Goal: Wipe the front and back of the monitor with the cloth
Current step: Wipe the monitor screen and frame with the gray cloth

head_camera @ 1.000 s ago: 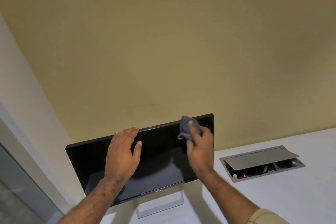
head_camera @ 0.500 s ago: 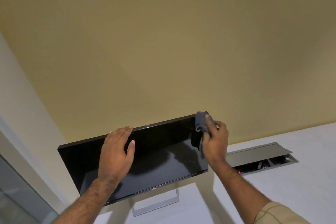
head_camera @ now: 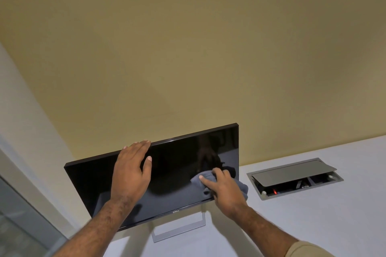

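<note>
A black monitor with a dark, glossy screen stands tilted back on a silver frame stand. My left hand lies flat on the upper middle of the screen, its straight fingers reaching the top edge. My right hand holds a bunched grey cloth against the screen's lower right corner, with the index finger stretched over the cloth. The back of the monitor is hidden.
The monitor stands on a white desk against a tan wall. To its right a grey cable box is sunk into the desk, lid half raised. A glass partition runs along the left.
My right hand has carried the cloth from the screen's top right corner down to its lower right corner. The left hand has stayed pressed near the top edge.
</note>
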The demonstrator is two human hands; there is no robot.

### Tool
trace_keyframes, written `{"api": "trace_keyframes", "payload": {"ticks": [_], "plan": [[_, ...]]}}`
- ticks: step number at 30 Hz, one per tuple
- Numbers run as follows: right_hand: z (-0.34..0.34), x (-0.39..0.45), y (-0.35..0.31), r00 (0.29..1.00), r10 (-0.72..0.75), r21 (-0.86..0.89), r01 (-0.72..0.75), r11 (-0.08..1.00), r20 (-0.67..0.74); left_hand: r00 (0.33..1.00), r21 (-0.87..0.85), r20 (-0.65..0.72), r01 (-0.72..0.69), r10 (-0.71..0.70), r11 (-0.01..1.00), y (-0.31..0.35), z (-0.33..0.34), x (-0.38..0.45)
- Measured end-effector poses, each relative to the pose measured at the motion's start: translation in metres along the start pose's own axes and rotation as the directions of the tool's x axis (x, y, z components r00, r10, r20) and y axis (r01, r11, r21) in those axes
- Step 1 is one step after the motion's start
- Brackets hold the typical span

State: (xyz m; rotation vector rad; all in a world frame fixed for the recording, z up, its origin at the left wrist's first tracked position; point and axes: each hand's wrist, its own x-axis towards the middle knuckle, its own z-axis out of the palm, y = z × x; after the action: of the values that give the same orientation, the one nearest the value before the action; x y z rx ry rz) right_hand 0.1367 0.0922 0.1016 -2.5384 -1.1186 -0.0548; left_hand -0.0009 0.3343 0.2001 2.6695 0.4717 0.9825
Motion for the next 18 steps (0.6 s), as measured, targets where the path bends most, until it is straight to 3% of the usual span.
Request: {"api": "trace_keyframes", "payload": {"ticks": [3, 6, 8, 11, 14, 16, 18], "plan": [[-0.018, 0.004, -0.001, 0.961, 0.118, 0.225, -0.061, 0.972, -0.249, 1.0, -0.012, -0.01, -0.004, 0.004, 1.0, -0.001, 0.0, 0.0], [-0.034, 0.022, -0.023, 0.802, 0.278, 0.413, -0.044, 0.91, -0.528, 1.0, -0.025, -0.02, -0.001, 0.001, 1.0, -0.001, 0.0, -0.001], [-0.038, 0.032, -0.04, 0.765, 0.275, 0.424, -0.003, 0.906, -0.583, 1.0, -0.026, -0.018, 0.0, -0.001, 1.0, 0.0, 0.0, -0.002], [-0.026, 0.035, -0.058, 0.867, 0.066, 0.304, 0.101, 0.947, -0.494, 1.0, -0.024, -0.006, 0.002, -0.002, 1.0, -0.001, -0.002, -0.001], [0.004, 0.025, -0.052, 0.959, -0.209, -0.047, 0.203, 0.978, -0.191, 1.0, -0.025, 0.01, 0.01, -0.009, 1.0, 0.001, -0.002, 0.002], [0.02, 0.015, -0.041, 0.981, -0.19, -0.141, 0.192, 0.971, 0.028, 1.0, -0.03, 0.012, 0.009, -0.009, 1.0, 0.001, -0.003, 0.002], [0.026, 0.007, -0.026, 0.987, -0.107, -0.133, 0.123, 0.983, 0.119, 1.0, -0.029, 0.012, 0.003, -0.003, 1.0, 0.0, -0.003, 0.0]]}}
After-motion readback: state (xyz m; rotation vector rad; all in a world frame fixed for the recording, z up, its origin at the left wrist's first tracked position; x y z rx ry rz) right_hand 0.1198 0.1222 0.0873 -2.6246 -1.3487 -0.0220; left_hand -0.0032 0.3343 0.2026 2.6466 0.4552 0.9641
